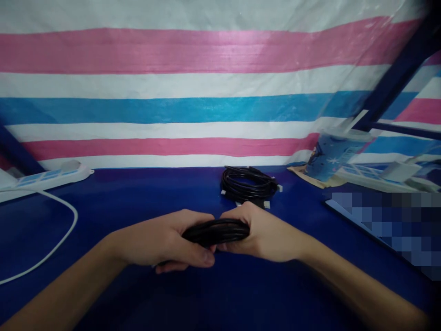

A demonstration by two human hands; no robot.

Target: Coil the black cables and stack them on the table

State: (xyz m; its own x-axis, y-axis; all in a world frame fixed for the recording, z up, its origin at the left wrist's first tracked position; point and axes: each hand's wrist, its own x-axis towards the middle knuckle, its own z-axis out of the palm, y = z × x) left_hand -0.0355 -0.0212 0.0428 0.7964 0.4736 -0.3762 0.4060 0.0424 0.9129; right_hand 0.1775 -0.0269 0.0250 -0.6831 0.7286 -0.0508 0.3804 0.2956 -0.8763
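A coiled black cable (pixel 217 232) is held between both hands, a little above the blue table. My left hand (pixel 165 239) is closed around the coil's left side, its thumb along the near edge. Around the right side my right hand (pixel 260 232) is closed too; some of its fingers are hidden behind the coil. Just beyond the hands lies a second bundle of black cable (pixel 250 184) on the table, with light-coloured plug ends showing at its edges.
On the left are a white power strip (pixel 76 172) and a white cord (pixel 74 216). At right stand a blue patterned cup (pixel 332 154) with a straw, another power strip (pixel 372 179) and a dark flat device (pixel 365 225), partly blurred. A striped sheet (pixel 206 110) hangs behind the blue table (pixel 155 191).
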